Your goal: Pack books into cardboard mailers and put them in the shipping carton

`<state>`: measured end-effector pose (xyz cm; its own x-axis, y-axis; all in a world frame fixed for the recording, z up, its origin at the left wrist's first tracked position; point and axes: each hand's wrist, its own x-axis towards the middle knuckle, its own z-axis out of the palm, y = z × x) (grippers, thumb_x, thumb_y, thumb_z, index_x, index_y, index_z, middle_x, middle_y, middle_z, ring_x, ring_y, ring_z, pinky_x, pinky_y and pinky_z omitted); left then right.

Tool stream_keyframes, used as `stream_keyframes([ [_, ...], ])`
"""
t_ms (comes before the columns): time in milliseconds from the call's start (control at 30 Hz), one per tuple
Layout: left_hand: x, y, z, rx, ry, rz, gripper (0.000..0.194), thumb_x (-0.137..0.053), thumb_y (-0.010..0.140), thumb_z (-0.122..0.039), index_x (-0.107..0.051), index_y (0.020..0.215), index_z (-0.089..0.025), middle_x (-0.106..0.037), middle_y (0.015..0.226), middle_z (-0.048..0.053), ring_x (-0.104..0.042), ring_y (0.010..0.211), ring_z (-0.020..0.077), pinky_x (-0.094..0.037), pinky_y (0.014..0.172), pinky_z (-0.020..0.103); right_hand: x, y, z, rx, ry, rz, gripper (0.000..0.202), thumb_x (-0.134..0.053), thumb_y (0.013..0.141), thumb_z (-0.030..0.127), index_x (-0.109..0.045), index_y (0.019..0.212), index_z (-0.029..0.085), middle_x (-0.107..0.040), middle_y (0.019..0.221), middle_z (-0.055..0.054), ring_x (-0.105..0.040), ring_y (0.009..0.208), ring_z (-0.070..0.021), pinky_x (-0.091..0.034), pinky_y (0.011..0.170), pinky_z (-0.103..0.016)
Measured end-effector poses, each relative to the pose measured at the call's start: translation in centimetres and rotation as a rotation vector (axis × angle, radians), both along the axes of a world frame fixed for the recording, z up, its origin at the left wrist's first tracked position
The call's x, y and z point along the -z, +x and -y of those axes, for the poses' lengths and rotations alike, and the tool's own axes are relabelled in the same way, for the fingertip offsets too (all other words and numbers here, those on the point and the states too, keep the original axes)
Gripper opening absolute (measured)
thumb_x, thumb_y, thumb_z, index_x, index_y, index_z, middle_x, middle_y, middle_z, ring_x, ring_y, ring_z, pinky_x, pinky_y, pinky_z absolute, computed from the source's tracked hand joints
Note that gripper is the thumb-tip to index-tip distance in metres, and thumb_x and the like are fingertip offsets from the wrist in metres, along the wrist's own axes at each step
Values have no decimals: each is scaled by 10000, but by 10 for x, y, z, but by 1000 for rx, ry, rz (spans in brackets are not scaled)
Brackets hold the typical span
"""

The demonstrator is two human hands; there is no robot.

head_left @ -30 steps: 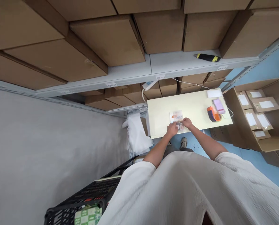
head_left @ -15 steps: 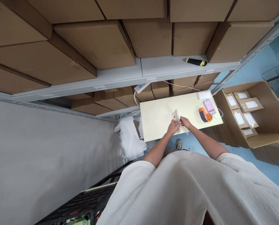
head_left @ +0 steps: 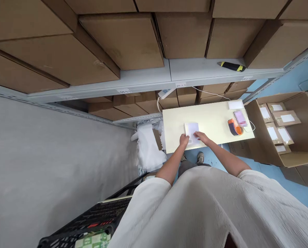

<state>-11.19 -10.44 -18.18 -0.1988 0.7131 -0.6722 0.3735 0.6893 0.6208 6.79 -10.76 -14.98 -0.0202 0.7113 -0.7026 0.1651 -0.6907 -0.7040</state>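
A flat, pale lavender and white package [head_left: 191,128] with a barcode-like patch at its lower left is over the near edge of the cream table [head_left: 173,129]. I cannot tell whether it is a thin box or a booklet. My left hand [head_left: 184,140] grips its left edge, thumb on top. From the right, my right hand [head_left: 201,136] has its fingers closed at the package's right side, thumb and fingertips touching the surface. Farther right on the table sit an orange and dark-blue tape dispenser [head_left: 235,128], a blurred pinkish item [head_left: 240,118] and a white block [head_left: 235,104].
Shelves of cardboard boxes [head_left: 123,41] rise ahead, with a utility knife [head_left: 231,66] on the shelf board. An open carton [head_left: 298,137] with labelled parcels stands right of the table. White wrapping [head_left: 150,148] lies to the left; a black crate [head_left: 92,220] is at lower left.
The held item, edge-on before, now shows its broad lavender face. My hands have moved apart to its two sides. The view has shifted, so the surroundings sit slightly farther right.
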Motion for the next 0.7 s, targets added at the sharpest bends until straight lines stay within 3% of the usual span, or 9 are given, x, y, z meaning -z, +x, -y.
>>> stream_keyframes([
  [200,12,-14,6,-53,-12,7,483,-745,864,-187,-599,1324,-217,-778,1256,112,-766,1144,268,-557,1002,351,12,-9,5,-5,19,20,432,-702,922,630,-827,1055,238,-791,1322,-95,-684,1279,-295,-521,1134,-425],
  [367,14,-23,17,-7,123,-41,519,-727,863,-173,-574,1356,-223,-676,1450,146,-662,1369,271,-493,1159,375,19,-10,7,10,53,50,396,-716,900,570,-819,1080,233,-795,1316,-94,-701,1235,-290,-548,1096,-417],
  [567,8,-24,25,104,94,52,492,-695,891,-161,-579,1366,-216,-717,1421,143,-702,1318,262,-515,1140,376,29,2,4,116,51,354,347,-628,886,344,-781,1168,212,-790,1313,-108,-712,1216,-274,-559,1067,-391],
  [700,5,-23,29,150,68,73,512,-701,911,-179,-590,1409,-213,-694,1512,154,-691,1372,272,-516,1159,375,34,10,7,110,-17,381,414,-682,843,334,-757,1228,203,-783,1296,-131,-732,1159,-272,-580,998,-365],
])
